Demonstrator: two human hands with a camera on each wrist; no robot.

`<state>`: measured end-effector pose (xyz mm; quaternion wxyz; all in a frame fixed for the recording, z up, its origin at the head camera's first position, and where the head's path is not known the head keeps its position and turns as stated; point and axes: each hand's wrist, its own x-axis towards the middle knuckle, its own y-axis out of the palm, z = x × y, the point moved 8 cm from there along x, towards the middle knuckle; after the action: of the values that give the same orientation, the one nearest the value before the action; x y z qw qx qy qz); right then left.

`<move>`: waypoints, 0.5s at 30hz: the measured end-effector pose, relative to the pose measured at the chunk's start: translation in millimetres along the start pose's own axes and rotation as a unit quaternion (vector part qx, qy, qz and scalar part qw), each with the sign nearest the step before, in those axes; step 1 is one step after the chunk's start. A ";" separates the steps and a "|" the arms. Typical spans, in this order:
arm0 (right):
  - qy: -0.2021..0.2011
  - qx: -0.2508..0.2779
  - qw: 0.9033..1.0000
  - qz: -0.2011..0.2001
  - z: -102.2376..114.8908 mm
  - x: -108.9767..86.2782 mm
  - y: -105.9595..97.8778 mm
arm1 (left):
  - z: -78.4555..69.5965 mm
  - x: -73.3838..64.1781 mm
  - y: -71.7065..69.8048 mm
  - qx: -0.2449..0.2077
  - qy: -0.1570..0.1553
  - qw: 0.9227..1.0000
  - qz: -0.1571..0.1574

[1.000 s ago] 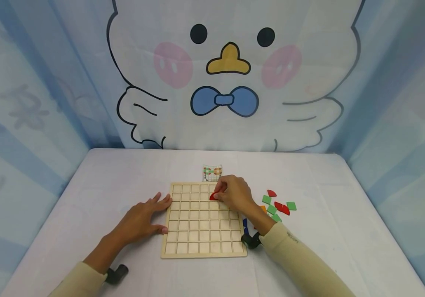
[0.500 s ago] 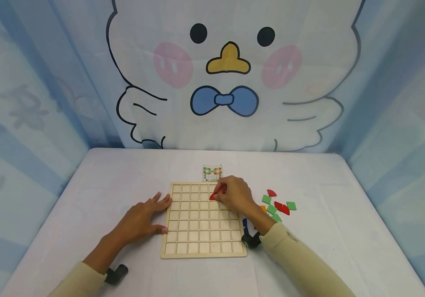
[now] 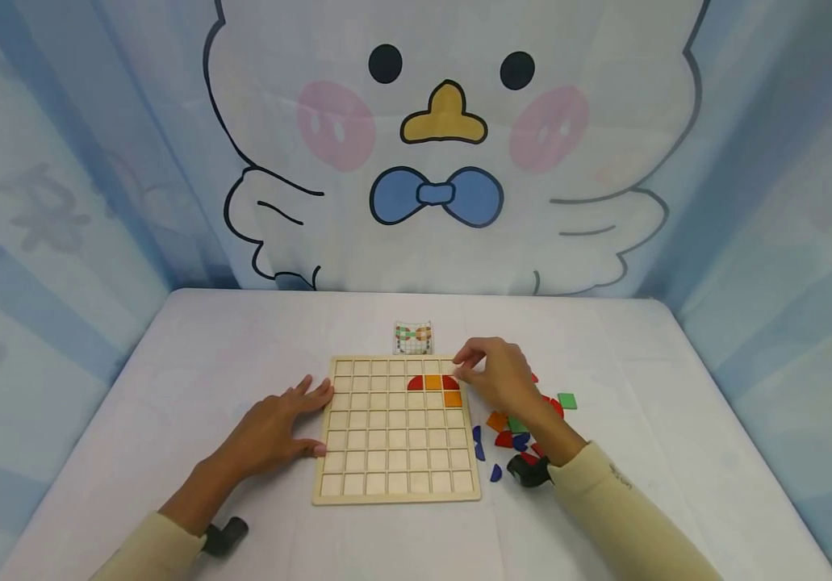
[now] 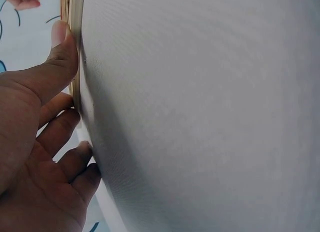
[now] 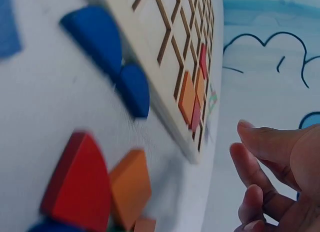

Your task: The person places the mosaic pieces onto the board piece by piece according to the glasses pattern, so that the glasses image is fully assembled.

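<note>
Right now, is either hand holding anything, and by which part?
Nothing is gripped: the left hand touches the left edge of the pale, square wooden grid board; the right hand is empty.

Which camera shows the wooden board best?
The head view, which shows nearly the whole wooden board from above. The left wrist view shows just a thin edge; the right wrist view, a slanted part.

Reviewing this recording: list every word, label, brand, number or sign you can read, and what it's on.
No text is readable in any view.
Dark mark on the right sleeve: too small to tell whether it is lettering.
Grid card behind the board: any print is too small to read.
Faint shapes on the left curtain: too blurred to make out.
</note>
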<state>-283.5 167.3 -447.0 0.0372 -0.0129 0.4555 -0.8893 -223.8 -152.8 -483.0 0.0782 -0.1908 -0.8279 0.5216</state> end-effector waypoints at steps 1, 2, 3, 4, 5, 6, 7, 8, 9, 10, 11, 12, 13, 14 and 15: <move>0.004 -0.002 1.000 -0.001 -3.3 -1.6 -3.2 | -0.2 -0.4 -0.3 0.001 0.000 1.000 0.000; 0.007 -0.003 1.000 -0.002 -6.4 -3.2 -6.3 | 0.1 -0.5 -0.2 0.001 -0.001 1.000 0.000; 0.011 -0.003 1.000 -0.003 -9.4 -5.0 -9.2 | 0.7 -0.7 -0.2 0.001 -0.002 1.000 0.000; 0.013 -0.002 1.000 -0.006 -12.1 -6.6 -11.9 | 1.1 -0.8 0.0 0.003 -0.001 1.000 -0.001; 0.012 -0.003 1.000 -0.008 -14.4 -8.4 -14.6 | 1.1 -0.7 0.0 0.005 -0.001 1.000 -0.001; 0.014 -0.002 1.000 -0.010 -17.0 -10.2 -16.7 | 1.4 -0.7 0.1 0.005 0.000 1.000 -0.002; 0.016 -0.002 1.000 -0.012 -19.6 -11.9 -18.6 | 1.7 -0.5 0.3 0.006 -0.001 1.000 -0.001; 0.017 -0.001 1.000 -0.013 -22.2 -13.8 -20.5 | 2.0 -0.1 0.5 0.006 -0.002 1.000 -0.001; 0.020 -0.001 1.000 -0.015 -24.8 -15.7 -22.1 | 2.1 0.1 0.4 0.005 -0.002 1.000 -0.001; 0.023 -0.003 1.000 -0.015 -27.7 -17.5 -23.2 | 2.1 0.2 0.4 0.006 -0.002 1.000 -0.001; 0.028 -0.006 0.999 -0.015 -30.5 -19.5 -24.1 | 1.9 0.4 0.2 0.005 -0.002 1.000 0.000; 0.032 -0.007 0.999 -0.015 -33.4 -21.3 -24.9 | 2.2 0.5 0.3 0.004 -0.004 1.000 0.001; 0.036 -0.010 0.999 -0.014 -36.2 -23.3 -25.5 | 1.8 0.5 0.2 0.003 -0.004 1.000 0.002; 0.039 -0.013 0.999 -0.014 -38.9 -25.2 -26.1 | 1.5 0.7 0.1 0.003 -0.003 1.000 0.001; 0.041 -0.017 0.999 -0.013 -41.5 -27.0 -26.6 | 1.4 0.8 0.2 0.003 -0.002 1.000 0.000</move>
<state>-260.4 218.4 -449.4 0.0063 0.0167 0.4715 -0.8817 -224.9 -153.6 -483.9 0.0772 -0.1898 -0.8264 0.5245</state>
